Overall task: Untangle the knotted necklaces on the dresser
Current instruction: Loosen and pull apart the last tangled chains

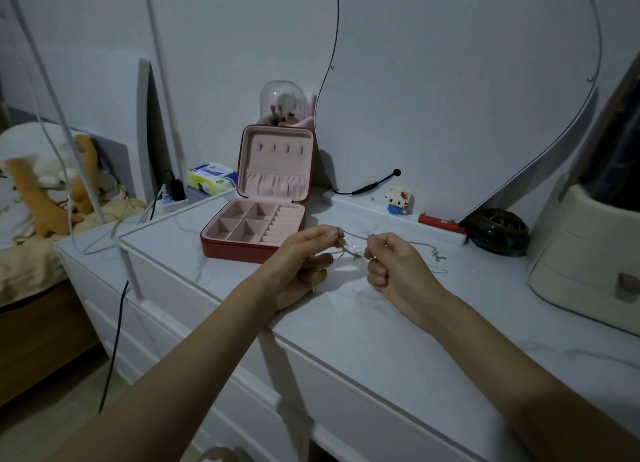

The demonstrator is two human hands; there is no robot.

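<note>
Thin silvery necklaces in a knotted bunch point(354, 250) hang between my two hands, just above the white marble dresser top point(398, 326). My left hand point(304, 264) pinches the left side of the tangle between thumb and fingers. On the other side my right hand point(394, 264) pinches the chains with its fingers curled. Loose chain ends point(434, 257) trail to the right and lie on the dresser top. Individual strands in the knot are too fine to tell apart.
An open red jewellery box point(259, 215) with pink compartments stands behind my left hand. A toy block figure point(398, 200), a red bar point(440, 223), a dark round case point(498, 233) and a cream drawer organiser point(585, 250) line the back right. Cables hang at left.
</note>
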